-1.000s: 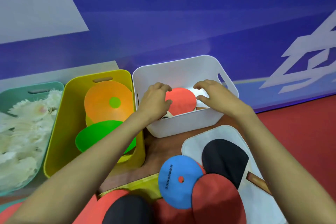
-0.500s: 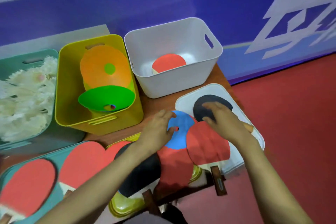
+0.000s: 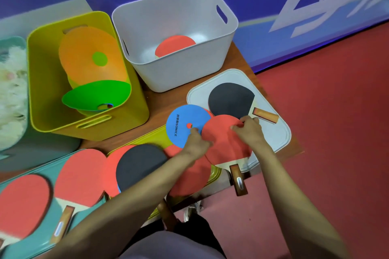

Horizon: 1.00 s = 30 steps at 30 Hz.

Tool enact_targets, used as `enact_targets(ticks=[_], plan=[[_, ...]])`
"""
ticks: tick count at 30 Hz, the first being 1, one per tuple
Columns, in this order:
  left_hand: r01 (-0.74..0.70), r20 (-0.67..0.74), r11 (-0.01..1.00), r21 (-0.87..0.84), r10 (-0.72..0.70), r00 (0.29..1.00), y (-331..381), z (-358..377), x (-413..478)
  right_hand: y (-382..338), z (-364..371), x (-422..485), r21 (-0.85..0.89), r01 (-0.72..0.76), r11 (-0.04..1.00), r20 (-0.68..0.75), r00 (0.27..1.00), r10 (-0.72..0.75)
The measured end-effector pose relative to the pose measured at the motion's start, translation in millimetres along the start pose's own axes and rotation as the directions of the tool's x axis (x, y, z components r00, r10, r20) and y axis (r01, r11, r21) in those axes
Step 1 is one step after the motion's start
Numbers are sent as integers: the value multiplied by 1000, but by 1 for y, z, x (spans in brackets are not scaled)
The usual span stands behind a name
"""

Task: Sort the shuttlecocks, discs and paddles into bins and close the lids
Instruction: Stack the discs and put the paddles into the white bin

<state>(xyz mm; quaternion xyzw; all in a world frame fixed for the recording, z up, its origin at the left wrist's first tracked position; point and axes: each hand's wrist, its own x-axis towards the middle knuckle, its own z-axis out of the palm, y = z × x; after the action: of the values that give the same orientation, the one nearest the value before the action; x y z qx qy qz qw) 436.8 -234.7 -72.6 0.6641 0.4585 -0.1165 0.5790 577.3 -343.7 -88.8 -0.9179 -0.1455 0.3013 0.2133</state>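
Wooden table point(image 3: 160, 110) — red paddle point(image 3: 226, 147) pinched between left hand point(image 3: 196, 144), right hand point(image 3: 250, 131).

- Both your hands are out of the white bin point(image 3: 179, 73). A second ago they were inside it, on the binned paddle point(image 3: 174, 45), which now lies there untouched.
- Your right hand point(image 3: 249, 130) has come to the pile on the white lid point(image 3: 277, 134). Half a second ago it lay flat across the black paddle point(image 3: 231, 99). Now its fingers curl over the far edge of the top red paddle point(image 3: 225, 143).
- Your left hand point(image 3: 196, 143) slid from the middle of the blue disc point(image 3: 183, 124) to the seam where that red paddle overlaps it. Can't tell whether it grips yet.
- Your head has dipped: the near paddles now show.
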Motion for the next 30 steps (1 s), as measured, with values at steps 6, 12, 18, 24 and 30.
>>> enact_targets(ticks=[6, 12, 18, 24, 30], plan=[[137, -1, 913, -384, -149, 989, -2, -2, 4, -11, -5, 9, 196, 54, 979, -109, 994, -34], [52, 44, 753, -656, -30, 999, 3, -34, 4, -40, -18, 11, 670, -4, 742, -21, 1000, 23], [-53, -23, 785, -617, 50, 998, 9, -51, -1, -60, -10, 19, 912, -110, 395, 99, 994, 49], [-48, -109, 998, -45, 43, 993, -5, -38, 2, -64, -3, 18, 943, -128, 309, 125, 992, 30], [-46, -266, 997, 54, 59, 962, -7, -51, 4, -26, -33, 37, -3, 93, 996, -265, 960, -90]])
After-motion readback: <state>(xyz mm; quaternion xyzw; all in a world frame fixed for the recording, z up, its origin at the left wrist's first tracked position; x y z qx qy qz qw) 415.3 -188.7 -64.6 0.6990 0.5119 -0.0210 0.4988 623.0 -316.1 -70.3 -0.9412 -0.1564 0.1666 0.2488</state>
